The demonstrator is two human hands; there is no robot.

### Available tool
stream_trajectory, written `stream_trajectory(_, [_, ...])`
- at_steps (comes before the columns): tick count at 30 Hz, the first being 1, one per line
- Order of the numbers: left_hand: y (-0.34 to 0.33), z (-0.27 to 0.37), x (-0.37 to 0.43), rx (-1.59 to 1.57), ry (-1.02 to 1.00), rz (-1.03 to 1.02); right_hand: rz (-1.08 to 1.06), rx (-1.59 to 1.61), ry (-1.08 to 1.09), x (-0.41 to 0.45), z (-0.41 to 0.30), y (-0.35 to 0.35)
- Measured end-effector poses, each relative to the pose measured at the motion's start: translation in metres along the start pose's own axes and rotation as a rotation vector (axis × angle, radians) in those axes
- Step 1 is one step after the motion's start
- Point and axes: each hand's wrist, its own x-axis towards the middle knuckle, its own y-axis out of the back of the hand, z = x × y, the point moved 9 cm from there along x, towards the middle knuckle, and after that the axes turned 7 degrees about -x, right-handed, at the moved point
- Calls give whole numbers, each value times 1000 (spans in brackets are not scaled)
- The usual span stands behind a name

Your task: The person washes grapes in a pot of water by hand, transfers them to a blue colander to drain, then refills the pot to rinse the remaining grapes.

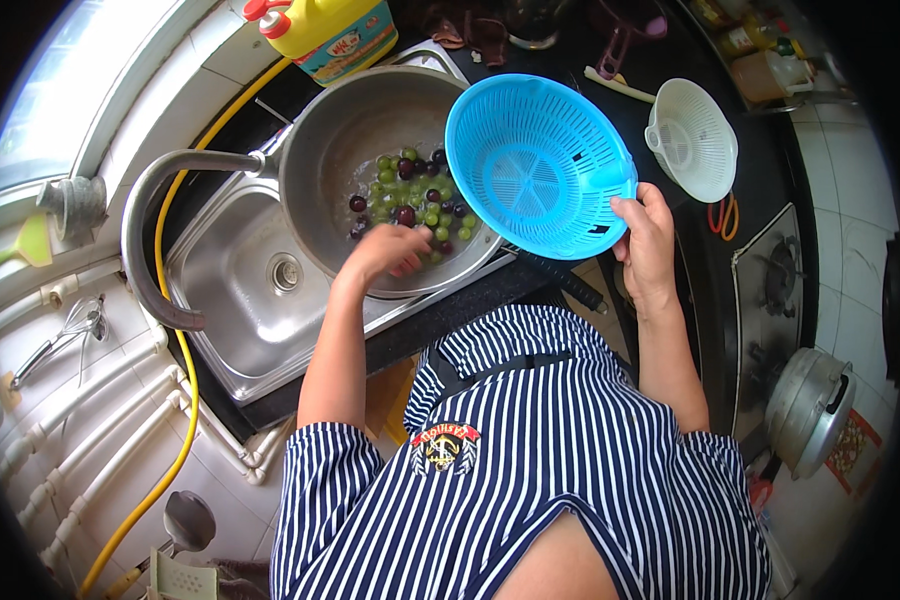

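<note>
My left hand (391, 251) reaches over the near rim of a large metal pan (319, 150). Its fingers are curled low by the grapes and partly hidden, so I cannot tell whether they hold one. Green grapes (385, 177) and dark red grapes (406, 216) sit loose in water at the bottom of the pan. My right hand (646, 240) grips the rim of a blue plastic colander (532, 161), thumb on the inside. The colander is tilted, its inside facing me, beside the pan's right edge. No grapes show in it.
The pan rests across a steel sink (232, 300), under a curved faucet (150, 202). A yellow jug (345, 37) stands behind. On the black counter are a white colander (694, 139) and scissors (727, 217). A gas stove (776, 277) and metal pot (806, 412) lie rightward.
</note>
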Motion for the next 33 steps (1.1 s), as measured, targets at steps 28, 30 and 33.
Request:
stream_trajectory(28, [23,88,-6,1117,-865,842,64,43,30,4,-7,8])
stream_trajectory(30, [78,77,-9,875,-847,1032,59,40,35,5,-10,7])
stream_trajectory(33, [91,66,-16,665,-889,1048,59,69,39,7,-9,8])
